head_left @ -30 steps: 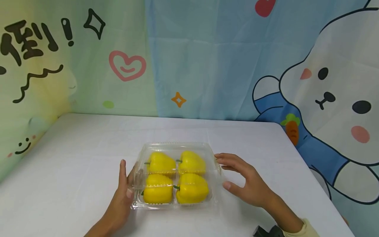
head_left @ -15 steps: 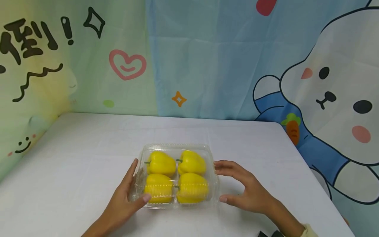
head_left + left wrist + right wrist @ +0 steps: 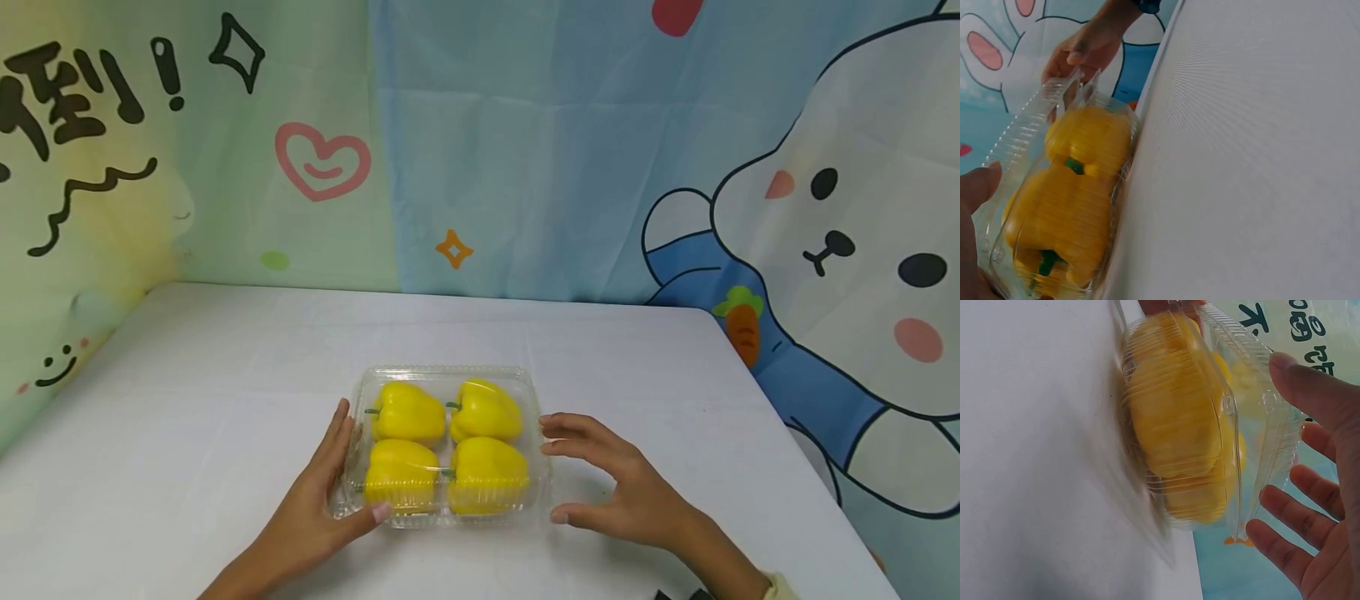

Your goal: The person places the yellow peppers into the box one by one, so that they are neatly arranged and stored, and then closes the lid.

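Observation:
A clear plastic clamshell box (image 3: 450, 372) stands on the white table, holding several yellow bell peppers (image 3: 486, 410) with green stems. Both wrist views show its ribbed lid (image 3: 1017, 139) tilted above the base, with a gap along the edge. My left hand (image 3: 309, 500) lies along the box's left side, fingers straight, thumb at the near left corner of the lid. At the right side, my right hand (image 3: 626, 483) has its fingers loosely spread, tips right at the lid's edge. In the right wrist view its thumb (image 3: 1316, 387) overlaps the lid's edge.
The white tabletop (image 3: 247, 358) stretches around the box to its back edge. Behind it hangs a printed cloth backdrop (image 3: 525, 167) with cartoon animals and hearts. A small dark object (image 3: 701, 594) shows by the right forearm at the bottom edge.
The lid's free edge has come down toward the near side of the box. My left thumb has swung over to the near left corner, and my right hand has shifted slightly nearer.

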A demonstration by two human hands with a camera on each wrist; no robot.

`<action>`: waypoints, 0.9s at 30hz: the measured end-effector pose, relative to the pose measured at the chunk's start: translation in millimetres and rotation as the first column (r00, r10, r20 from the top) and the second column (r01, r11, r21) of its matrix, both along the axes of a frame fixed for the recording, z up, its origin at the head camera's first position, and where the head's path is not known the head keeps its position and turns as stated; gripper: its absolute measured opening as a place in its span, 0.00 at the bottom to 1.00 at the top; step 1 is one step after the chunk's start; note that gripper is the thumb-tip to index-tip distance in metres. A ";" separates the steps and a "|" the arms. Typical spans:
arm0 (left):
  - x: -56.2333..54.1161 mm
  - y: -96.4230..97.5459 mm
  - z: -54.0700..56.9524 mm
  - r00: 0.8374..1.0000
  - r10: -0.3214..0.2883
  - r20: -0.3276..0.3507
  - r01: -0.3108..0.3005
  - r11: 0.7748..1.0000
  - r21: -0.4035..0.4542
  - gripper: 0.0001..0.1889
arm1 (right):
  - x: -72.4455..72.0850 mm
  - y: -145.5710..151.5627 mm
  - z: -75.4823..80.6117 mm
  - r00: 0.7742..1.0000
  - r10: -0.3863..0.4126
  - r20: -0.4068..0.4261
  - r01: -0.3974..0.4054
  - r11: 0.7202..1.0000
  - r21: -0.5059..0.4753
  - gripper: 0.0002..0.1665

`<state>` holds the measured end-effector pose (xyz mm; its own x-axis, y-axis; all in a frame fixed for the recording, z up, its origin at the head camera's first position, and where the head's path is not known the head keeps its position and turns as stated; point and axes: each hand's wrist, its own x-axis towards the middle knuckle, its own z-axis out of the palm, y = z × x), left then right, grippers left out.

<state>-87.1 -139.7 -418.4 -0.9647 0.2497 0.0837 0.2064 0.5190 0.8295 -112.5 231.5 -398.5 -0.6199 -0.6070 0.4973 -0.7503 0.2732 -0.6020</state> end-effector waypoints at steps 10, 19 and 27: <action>-0.9 -1.4 -4.2 1.000 -0.017 -0.005 0.018 0.998 0.062 0.63 | 5.3 -2.7 -3.3 0.991 -0.091 0.102 0.077 0.988 0.134 0.32; -0.3 2.2 -8.7 0.999 -0.037 0.025 0.035 0.997 0.067 0.65 | 4.9 -0.5 -3.8 0.986 -0.102 0.134 0.079 0.983 0.168 0.33; 1.6 2.9 -8.1 0.999 -0.026 0.043 0.024 0.999 0.036 0.64 | 5.8 -3.4 -6.7 0.983 -0.117 0.141 0.097 0.985 0.142 0.30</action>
